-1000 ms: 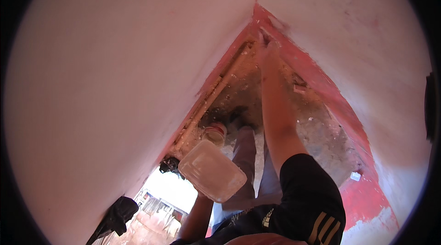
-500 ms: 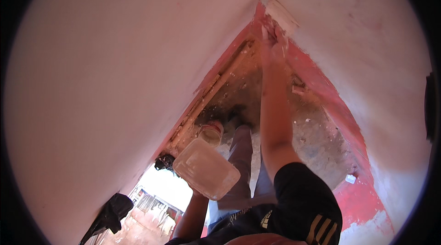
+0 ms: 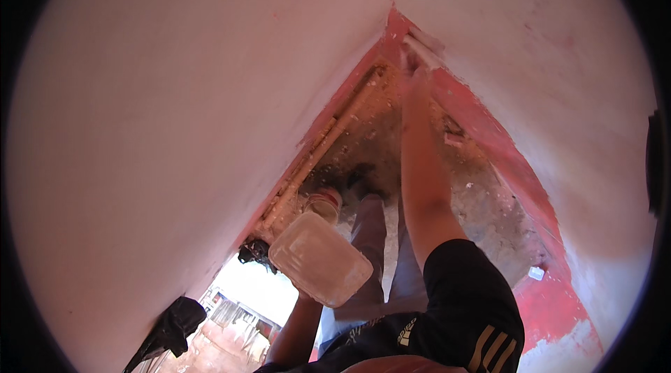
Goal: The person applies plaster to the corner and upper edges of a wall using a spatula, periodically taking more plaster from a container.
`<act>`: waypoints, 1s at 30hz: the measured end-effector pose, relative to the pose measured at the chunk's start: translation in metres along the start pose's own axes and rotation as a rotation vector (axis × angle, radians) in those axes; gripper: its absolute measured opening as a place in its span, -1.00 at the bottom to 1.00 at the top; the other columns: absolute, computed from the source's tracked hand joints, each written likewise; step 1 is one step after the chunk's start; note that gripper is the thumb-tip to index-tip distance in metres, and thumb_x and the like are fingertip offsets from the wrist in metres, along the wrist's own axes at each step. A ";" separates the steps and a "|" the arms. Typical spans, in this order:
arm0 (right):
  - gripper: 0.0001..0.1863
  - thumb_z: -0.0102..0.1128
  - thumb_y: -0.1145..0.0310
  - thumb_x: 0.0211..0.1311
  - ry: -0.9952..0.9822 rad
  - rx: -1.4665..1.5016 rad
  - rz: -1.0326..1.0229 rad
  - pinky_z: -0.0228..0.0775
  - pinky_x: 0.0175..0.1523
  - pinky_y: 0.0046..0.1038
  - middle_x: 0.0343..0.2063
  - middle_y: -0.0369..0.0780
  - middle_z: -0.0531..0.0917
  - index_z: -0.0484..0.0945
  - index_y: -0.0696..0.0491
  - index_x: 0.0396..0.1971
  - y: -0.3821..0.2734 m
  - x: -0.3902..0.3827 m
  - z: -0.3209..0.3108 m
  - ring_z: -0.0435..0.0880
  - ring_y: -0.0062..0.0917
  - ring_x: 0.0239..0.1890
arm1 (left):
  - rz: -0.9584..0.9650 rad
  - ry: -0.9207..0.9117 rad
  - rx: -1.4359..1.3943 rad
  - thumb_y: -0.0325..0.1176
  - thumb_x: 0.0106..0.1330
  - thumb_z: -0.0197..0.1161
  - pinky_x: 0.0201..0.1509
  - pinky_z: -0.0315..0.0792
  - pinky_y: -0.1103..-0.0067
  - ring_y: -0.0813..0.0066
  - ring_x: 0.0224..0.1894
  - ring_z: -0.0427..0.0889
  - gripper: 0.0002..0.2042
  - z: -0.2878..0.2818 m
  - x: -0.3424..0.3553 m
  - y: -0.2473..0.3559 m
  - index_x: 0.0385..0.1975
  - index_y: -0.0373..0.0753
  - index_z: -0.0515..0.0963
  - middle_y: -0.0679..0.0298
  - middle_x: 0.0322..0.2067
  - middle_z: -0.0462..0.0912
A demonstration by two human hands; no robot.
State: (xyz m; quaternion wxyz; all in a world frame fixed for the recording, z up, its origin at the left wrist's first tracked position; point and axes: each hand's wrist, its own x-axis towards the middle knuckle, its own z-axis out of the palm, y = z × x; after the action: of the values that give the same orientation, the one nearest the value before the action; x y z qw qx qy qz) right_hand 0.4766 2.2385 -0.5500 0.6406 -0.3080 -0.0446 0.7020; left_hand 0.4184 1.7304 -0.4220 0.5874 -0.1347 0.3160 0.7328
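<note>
My right arm reaches far out to the wall corner. There my right hand (image 3: 415, 72), blurred by motion, is closed around a wide pale putty knife (image 3: 423, 51). Its long edge lies against the right wall (image 3: 531, 44), just where whitish coating meets a band of bare red paint (image 3: 482, 111). Low in front of my body, my left hand (image 3: 303, 295) supports a pale, rounded-rectangular plastic lid (image 3: 321, 259) from beneath. The fingers of that hand are mostly hidden under it. Whitish smears show on the lid's surface.
A bucket (image 3: 324, 203) stands on the dirty floor by my feet, partly behind the lid. Wooden strips (image 3: 307, 163) run along the foot of the left wall (image 3: 175, 114). Black plastic (image 3: 168, 327) lies lower left. A small white object (image 3: 536, 273) is at right.
My right hand and the putty knife have moved down the right wall, towards me, leaving whitish coating above. The lid in my left hand has shifted slightly right in the view.
</note>
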 end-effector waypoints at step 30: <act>-0.70 0.08 0.47 0.37 -0.206 -0.339 -0.017 0.55 0.13 -0.29 -0.02 -0.18 0.62 0.46 0.16 0.07 -0.028 -0.077 0.036 0.63 -0.34 0.00 | 0.012 0.034 -0.004 0.32 0.38 -0.24 0.33 0.32 0.22 0.20 0.28 0.38 -0.28 0.002 -0.007 -0.009 0.36 -0.09 0.18 0.21 0.28 0.33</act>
State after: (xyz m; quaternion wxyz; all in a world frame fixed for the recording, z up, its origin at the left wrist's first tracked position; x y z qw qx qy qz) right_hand 0.4823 2.1839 -0.4796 0.5775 -0.3378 -0.2299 0.7068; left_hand 0.4295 1.7277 -0.4193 0.5772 -0.1465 0.3251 0.7346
